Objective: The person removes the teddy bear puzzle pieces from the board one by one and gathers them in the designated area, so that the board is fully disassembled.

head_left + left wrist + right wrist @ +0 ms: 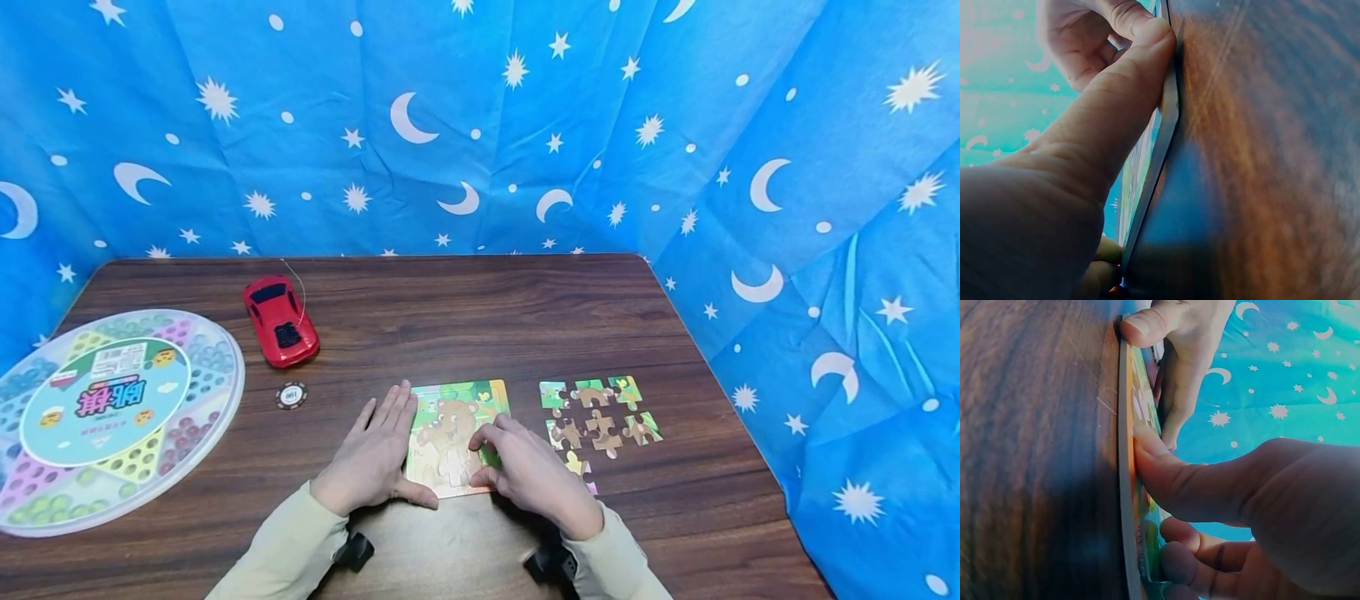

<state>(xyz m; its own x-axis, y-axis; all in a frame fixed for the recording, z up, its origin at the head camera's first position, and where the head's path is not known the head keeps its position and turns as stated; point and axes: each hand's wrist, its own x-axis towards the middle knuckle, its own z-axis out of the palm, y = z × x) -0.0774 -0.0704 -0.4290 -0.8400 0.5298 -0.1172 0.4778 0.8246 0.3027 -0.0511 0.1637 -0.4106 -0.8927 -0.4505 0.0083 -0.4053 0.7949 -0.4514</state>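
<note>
The right hand [536, 475] lies low in the middle of the head view with its fingers bent, the thumb and fingertips pressing on the face of the puzzle board [457, 437]; the right wrist view shows the thumb flat against the picture side. Whether it pinches a loose piece cannot be told. The left hand [375, 458] lies just left of it, fingers straight and flat on the table [465, 317], its thumb set along the board's near edge, as the left wrist view shows. The board lies flat at the lower centre of the frame, showing a bear. To its right, loose puzzle pieces [600, 412] lie in a cluster. At the left edge sits a round game tray [112, 417], with a red toy car [281, 321] and a small chip [291, 395] between it and the board.
</note>
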